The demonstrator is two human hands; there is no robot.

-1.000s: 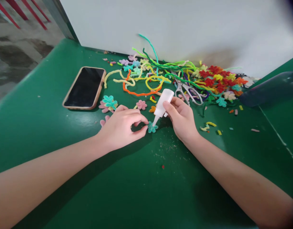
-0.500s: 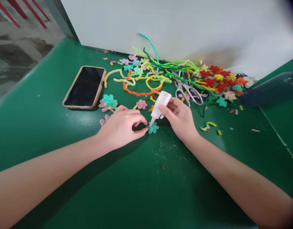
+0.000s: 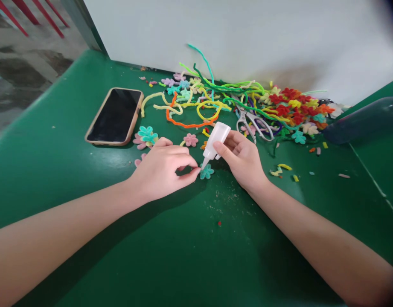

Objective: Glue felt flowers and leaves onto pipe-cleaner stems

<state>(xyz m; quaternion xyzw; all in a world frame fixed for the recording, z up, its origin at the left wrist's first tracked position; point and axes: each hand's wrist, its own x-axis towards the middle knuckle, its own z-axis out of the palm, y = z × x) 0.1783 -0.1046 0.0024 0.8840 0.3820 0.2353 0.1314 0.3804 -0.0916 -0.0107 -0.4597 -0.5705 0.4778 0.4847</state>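
My right hand (image 3: 239, 157) grips a small white glue bottle (image 3: 218, 135), tilted with its nozzle pointing down and left. The nozzle tip is at the upper left of a turquoise fuzzy pipe-cleaner flower (image 3: 207, 172), which lies on the green tabletop. My left hand (image 3: 167, 168) is closed in a pinch, thumb and index fingertips together right beside the nozzle tip and the flower's left edge. What sits between those fingertips is too small to make out. Behind the left hand lie another turquoise flower (image 3: 147, 134) and a pink flower (image 3: 190, 140).
A phone (image 3: 116, 116) lies at the left. Scissors (image 3: 252, 123) rest among tangled pipe cleaners (image 3: 212, 104) at the back. A heap of red and orange flowers (image 3: 289, 106) sits back right, near a dark bottle (image 3: 364, 119). Scraps (image 3: 284, 167) are scattered on the right.
My left thumb and index fingertips have come together beside the nozzle; a small gap showed between them before. The glue bottle stays nearly in place over the flower.
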